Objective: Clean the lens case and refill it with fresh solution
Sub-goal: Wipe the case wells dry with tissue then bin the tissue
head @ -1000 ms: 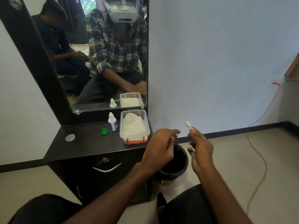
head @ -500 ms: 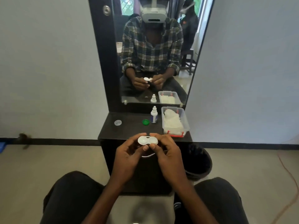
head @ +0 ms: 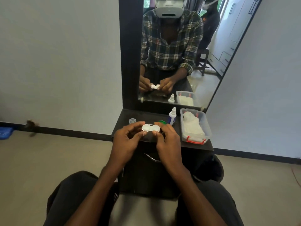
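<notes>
A white two-well lens case (head: 150,128) is held level over the front of the dark dresser top (head: 123,126). My left hand (head: 127,141) pinches its left end and my right hand (head: 167,141) pinches its right end, thumbs under the near edge. Behind the case stand a small white solution bottle (head: 172,116) with a blue label, a green cap (head: 162,122) partly hidden by my right fingers, and a clear cap (head: 132,121) to the left.
A clear plastic box (head: 204,128) with a red latch holds white tissues at the right of the dresser top. A black bin (head: 211,168) sits on the floor to the right. A mirror (head: 179,46) stands behind the dresser.
A second ago both hands were over the bin, the right holding the case up. I have turned back to the dresser and now hold the case in both hands above its top.
</notes>
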